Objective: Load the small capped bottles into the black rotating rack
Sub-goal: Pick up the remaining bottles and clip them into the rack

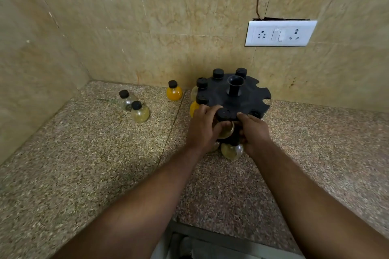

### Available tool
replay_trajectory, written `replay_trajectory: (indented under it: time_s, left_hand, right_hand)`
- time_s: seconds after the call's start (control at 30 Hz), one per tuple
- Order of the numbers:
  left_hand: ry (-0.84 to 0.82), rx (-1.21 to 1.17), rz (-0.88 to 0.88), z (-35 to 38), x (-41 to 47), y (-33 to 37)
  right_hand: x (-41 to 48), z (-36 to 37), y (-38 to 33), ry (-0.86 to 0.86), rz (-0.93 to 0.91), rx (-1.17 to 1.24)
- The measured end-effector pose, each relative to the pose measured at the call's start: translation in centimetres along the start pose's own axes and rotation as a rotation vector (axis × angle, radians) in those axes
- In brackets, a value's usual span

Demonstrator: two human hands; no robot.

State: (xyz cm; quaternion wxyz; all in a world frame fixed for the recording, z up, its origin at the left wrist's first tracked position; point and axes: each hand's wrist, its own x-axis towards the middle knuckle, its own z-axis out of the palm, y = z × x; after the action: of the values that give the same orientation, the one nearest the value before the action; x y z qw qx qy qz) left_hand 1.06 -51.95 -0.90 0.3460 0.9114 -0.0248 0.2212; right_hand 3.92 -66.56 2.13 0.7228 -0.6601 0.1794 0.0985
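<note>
The black rotating rack (248, 94) stands on the stone counter near the back wall, with several black-capped bottles hanging in its left and rear slots. At its front edge a capped bottle (224, 114) sits in a slot. My left hand (203, 127) grips this bottle's round body from the left. My right hand (253, 130) holds the rack's front edge and underside from the right. One more bottle (231, 150) hangs in a lower tier below the hands. Three loose bottles stand on the counter to the left: an orange one (174, 91), a clear one (125, 100) and a pale yellow one (140, 111).
The counter (84, 164) meets tiled walls at the back and left, forming a corner. A white socket plate (280, 33) sits on the back wall above the rack. Open slots show on the rack's right rim (266, 102). The counter's front edge (210, 231) runs near my body.
</note>
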Motion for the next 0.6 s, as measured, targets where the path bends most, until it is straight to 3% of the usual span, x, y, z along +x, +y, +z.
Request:
replay_trajectory:
  time_s: [0.43,0.6]
  left_hand:
    - [0.008,-0.014,-0.054,-0.4,0.9,-2.7]
    - [0.115,-0.022,-0.196,-2.0,1.7,-5.4]
  right_hand:
    - [-0.5,3.0,2.6,0.056,-0.161,-0.074]
    - [-1.2,6.4,4.4,0.027,-0.176,-0.163]
